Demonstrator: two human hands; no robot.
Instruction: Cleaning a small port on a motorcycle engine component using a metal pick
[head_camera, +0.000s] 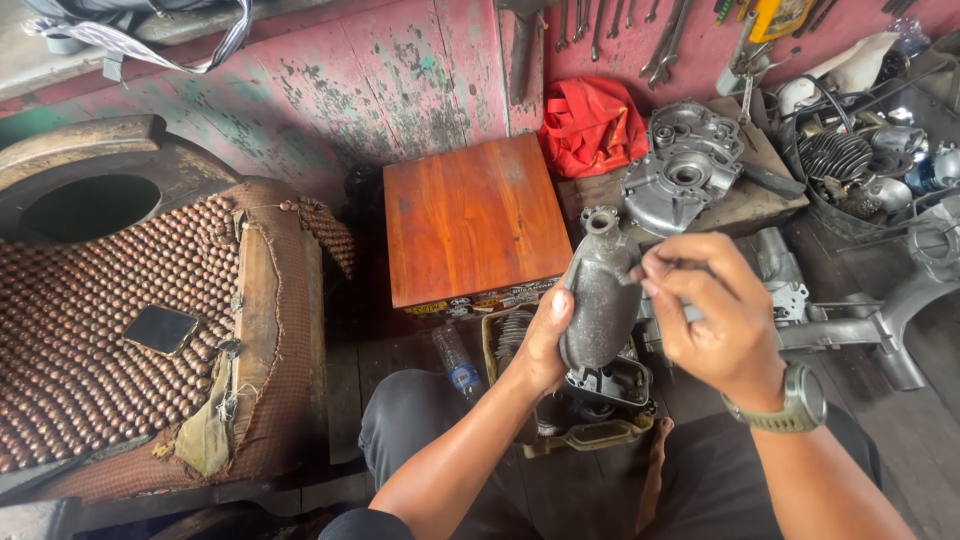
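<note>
— Holding what up there, in the middle?

— A dusty grey metal part (600, 300), long and round, with a small open neck on top. Held up in the air, above the lap, over a black tray of small parts (605, 385) on the floor.

— Held how?

— Left hand (545, 345) cupped under the bottom end, fingers wrapped round it — good for carrying the weight. Right hand (710, 310) pinching the upper side with the fingertips, maybe to steady or turn it. Neck pointing up and away, so easy to look at.

— And around?

— Red wooden box (475, 220) just behind. Grey engine cover (685, 170) on a board, further back. Beaded seat mat (110, 320) with a dark phone (160, 330) lying flat on it, well off to the left. Spanners (600, 25) hanging on the red wall, out of the way.
</note>
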